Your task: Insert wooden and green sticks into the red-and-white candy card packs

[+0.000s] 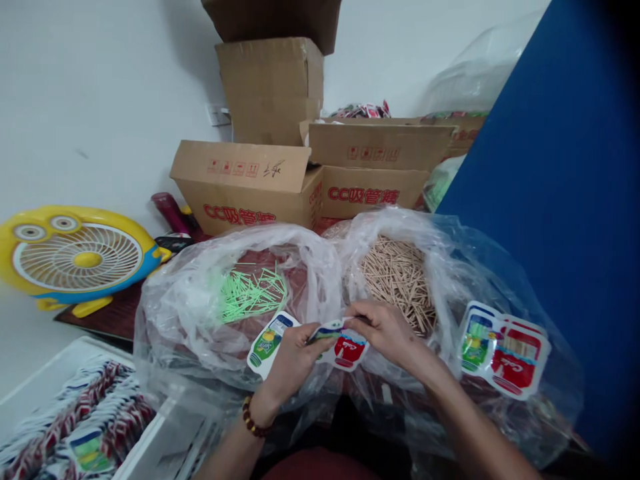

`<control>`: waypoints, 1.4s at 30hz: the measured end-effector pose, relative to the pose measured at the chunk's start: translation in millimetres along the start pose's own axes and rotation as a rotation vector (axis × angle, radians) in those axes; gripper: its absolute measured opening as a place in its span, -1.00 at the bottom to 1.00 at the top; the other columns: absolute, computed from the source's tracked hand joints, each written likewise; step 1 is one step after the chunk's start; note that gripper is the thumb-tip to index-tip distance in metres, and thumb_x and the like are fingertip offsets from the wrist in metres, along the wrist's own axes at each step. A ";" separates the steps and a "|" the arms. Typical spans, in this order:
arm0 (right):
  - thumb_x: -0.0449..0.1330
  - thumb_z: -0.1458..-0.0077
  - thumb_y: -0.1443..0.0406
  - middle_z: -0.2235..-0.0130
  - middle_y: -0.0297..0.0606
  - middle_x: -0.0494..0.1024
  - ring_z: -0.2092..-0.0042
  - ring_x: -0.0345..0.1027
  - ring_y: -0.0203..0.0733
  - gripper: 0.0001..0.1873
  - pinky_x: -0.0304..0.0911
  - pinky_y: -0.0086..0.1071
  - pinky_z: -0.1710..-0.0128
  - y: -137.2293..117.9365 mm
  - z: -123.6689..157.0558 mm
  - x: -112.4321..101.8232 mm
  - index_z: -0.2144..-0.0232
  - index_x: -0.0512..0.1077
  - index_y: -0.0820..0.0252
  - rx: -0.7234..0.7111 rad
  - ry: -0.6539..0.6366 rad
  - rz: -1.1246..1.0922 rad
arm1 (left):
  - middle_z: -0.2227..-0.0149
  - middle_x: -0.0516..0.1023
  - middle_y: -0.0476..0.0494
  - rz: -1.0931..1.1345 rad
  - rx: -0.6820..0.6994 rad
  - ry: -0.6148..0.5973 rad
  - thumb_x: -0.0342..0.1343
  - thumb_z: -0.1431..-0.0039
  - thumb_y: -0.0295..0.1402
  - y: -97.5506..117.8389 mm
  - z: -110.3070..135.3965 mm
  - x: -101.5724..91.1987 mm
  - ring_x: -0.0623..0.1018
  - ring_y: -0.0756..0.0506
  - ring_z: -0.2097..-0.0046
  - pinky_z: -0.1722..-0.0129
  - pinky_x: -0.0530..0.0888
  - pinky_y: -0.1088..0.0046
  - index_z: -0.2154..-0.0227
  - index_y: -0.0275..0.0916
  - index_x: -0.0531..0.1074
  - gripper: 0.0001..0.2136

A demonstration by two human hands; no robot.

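Note:
My left hand (pixel 294 357), with a beaded bracelet on its wrist, is closed on printed candy pouches, a green-and-blue lemon one (pixel 270 344) and a red Cola one (pixel 349 349). The fingers of my right hand (pixel 383 328) pinch the upper edge of the same pouches; what lies between the fingertips is hidden. Beyond my left hand, thin green sticks (pixel 253 293) lie in an open clear plastic bag (pixel 175 293). Past my right hand, a second bag (pixel 450 240) holds a heap of thin brown sticks (pixel 397 277). A small stack of joined lemon and Cola pouches (pixel 517 360) rests at the right.
A white bin (pixel 157 437) at the lower left holds rows of pouches (pixel 90 447). A yellow fan (pixel 85 257) stands at the left. Cardboard boxes (pixel 240 183) line the back, with a dark red bottle (pixel 170 212) beside them. A blue panel (pixel 555 200) bounds the right side.

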State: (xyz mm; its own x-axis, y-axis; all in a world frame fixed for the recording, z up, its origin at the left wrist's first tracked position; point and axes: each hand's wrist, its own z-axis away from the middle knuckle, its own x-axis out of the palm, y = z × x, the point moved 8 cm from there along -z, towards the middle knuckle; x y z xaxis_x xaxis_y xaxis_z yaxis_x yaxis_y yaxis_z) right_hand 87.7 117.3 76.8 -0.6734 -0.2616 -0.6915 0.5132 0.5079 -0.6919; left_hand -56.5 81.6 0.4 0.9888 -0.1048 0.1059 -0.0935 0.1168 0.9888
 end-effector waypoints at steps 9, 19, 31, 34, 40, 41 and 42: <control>0.18 -0.08 0.18 0.50 -0.38 0.50 0.46 0.30 -0.28 -0.80 0.10 -0.44 0.46 22.0 3.3 0.9 0.48 0.48 0.16 0.111 0.007 -0.211 | 0.38 0.62 -0.11 0.203 -0.115 -0.117 0.26 -0.01 -0.27 -7.2 0.2 10.0 0.57 -0.10 0.35 0.27 0.48 0.38 0.26 -0.30 0.54 -0.75; 0.18 -0.08 0.20 0.51 -0.40 0.46 0.46 0.26 -0.31 -0.81 0.08 -0.47 0.48 30.3 7.9 18.6 0.47 0.45 0.19 0.191 -0.017 -0.322 | 0.37 0.62 -0.09 0.236 -0.190 -0.135 0.34 0.08 -0.33 -6.4 1.4 17.9 0.56 -0.06 0.38 0.31 0.46 0.44 0.31 -0.31 0.52 -0.75; 0.17 -0.11 0.24 0.55 -0.46 0.36 0.48 0.19 -0.39 -0.82 0.00 -0.53 0.49 38.0 19.4 35.2 0.46 0.46 0.22 0.161 -0.099 -0.247 | 0.55 0.33 0.08 -0.258 -0.045 -0.029 0.24 0.03 -0.27 -7.8 3.1 16.1 0.30 0.04 0.47 0.48 0.23 0.58 0.52 -0.28 0.35 -0.78; 0.19 -0.10 0.22 0.55 -0.46 0.36 0.48 0.19 -0.40 -0.81 -0.01 -0.53 0.48 35.9 23.7 38.7 0.47 0.47 0.21 0.151 -0.099 -0.204 | 0.59 0.22 0.11 -0.343 -0.053 -0.041 0.18 -0.02 -0.28 -12.0 5.4 16.2 0.23 0.05 0.50 0.50 0.18 0.58 0.58 -0.26 0.26 -0.76; 0.18 -0.13 0.20 0.55 -0.47 0.37 0.48 0.20 -0.41 -0.76 -0.03 -0.53 0.49 42.0 35.6 41.5 0.50 0.46 0.22 0.123 -0.144 -0.186 | 0.58 0.17 0.11 -0.362 -0.114 -0.169 0.14 -0.04 -0.31 -23.0 8.3 28.0 0.19 0.06 0.50 0.50 0.15 0.57 0.58 -0.24 0.22 -0.77; 0.18 -0.13 0.20 0.56 -0.47 0.36 0.48 0.20 -0.41 -0.75 -0.03 -0.53 0.49 42.8 36.6 40.3 0.51 0.45 0.23 0.113 -0.143 -0.186 | 0.58 0.17 0.11 -0.355 -0.122 -0.176 0.14 -0.04 -0.31 -24.7 8.2 29.8 0.19 0.06 0.50 0.50 0.15 0.57 0.59 -0.24 0.22 -0.77; 0.19 -0.13 0.19 0.56 -0.48 0.35 0.49 0.19 -0.42 -0.73 -0.04 -0.53 0.49 43.3 37.2 39.2 0.52 0.45 0.23 0.105 -0.143 -0.185 | 0.57 0.18 0.10 -0.342 -0.130 -0.180 0.14 -0.04 -0.31 -26.4 8.1 31.3 0.19 0.06 0.50 0.50 0.16 0.57 0.59 -0.25 0.23 -0.77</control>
State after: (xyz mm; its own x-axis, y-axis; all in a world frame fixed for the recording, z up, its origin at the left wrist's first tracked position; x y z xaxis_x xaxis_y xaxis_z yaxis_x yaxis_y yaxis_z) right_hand 103.4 98.5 12.0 -0.6828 -0.4589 -0.5685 0.4459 0.3547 -0.8218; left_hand -24.0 67.2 -21.5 0.9230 -0.3293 -0.1989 0.2644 0.1676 0.9497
